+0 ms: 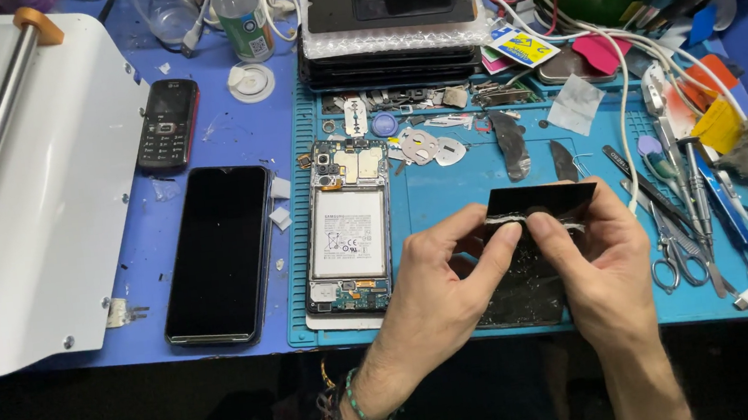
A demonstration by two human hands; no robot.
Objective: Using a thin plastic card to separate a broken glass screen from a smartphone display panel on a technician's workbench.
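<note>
From the head camera I am looking down at both hands meeting over the blue rubbery work mat (447, 198) on the counter. My left hand (434, 292) and right hand (598, 274) are pinching the same thing: a thin, glossy black rectangular panel with a frayed, silvery edge (544, 197). Thumbs and forefingers are pressed together along that ragged edge, so neither grip is spread. The panel is sitting just above the mat's near edge, right of the opened phone with its white battery and exposed green boards (348, 227).

The lower part of the panel is looking speckled and dull, possibly cracked glass or glue residue; the view is too soft for me to say which. If it is glass, I am judging that the fingertips risk a cut, and that bending it between two pinches could snap it or shed splinters over the mat.

Small loose metal shields and screws (427, 144) are lying near the opened phone; a dropped panel or a sweeping wrist could scatter them. Scissors with steel blades (675, 257) and slim tweezers are lying close by the right hand, sharp ends nearby.

To the left, a smooth black slab phone (219, 252) is lying face up, and a small black keypad phone (167, 125) is lying above it, both beside a white sheet-metal machine with a steel roller (40, 208).
</note>
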